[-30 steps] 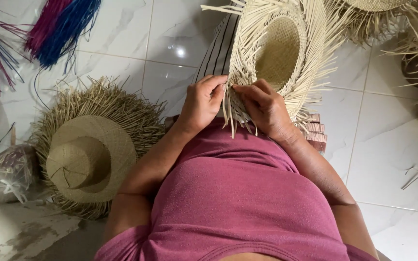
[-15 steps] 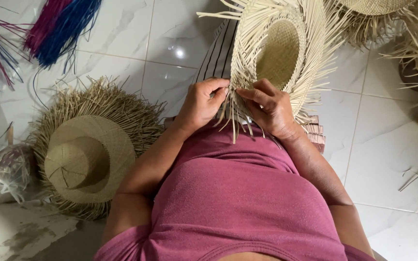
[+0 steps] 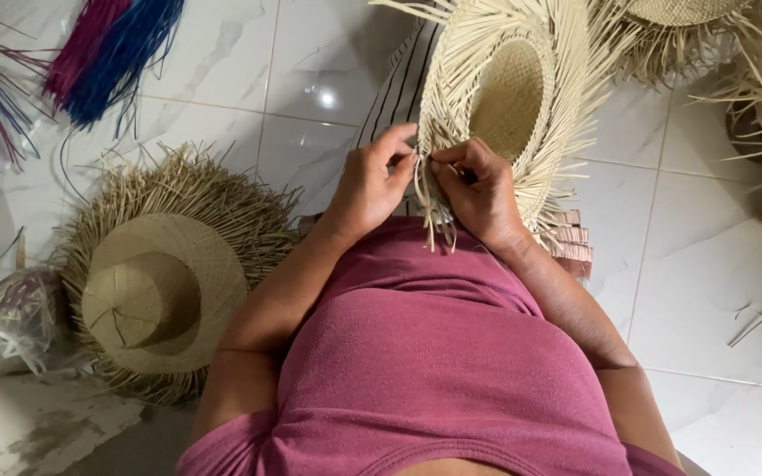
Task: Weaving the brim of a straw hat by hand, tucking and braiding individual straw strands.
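A pale straw hat point(image 3: 509, 97) with loose unwoven strands around its brim stands tilted in front of me, its hollow crown facing the camera. My left hand point(image 3: 372, 181) pinches strands at the near edge of the brim. My right hand point(image 3: 480, 189) grips the same edge just beside it, the fingertips of both hands almost touching. Loose strands hang down between my hands onto my pink shirt.
A second, darker straw hat point(image 3: 156, 286) with a ragged fringe lies on the white tiled floor at the left. Dyed pink and blue fibre bundles point(image 3: 108, 53) lie at top left, a plastic bag point(image 3: 6, 322) at far left. More straw pieces point(image 3: 690, 26) crowd the upper right.
My hands have shifted slightly along the brim and closed together on the strands; the hat has tipped a little further toward me.
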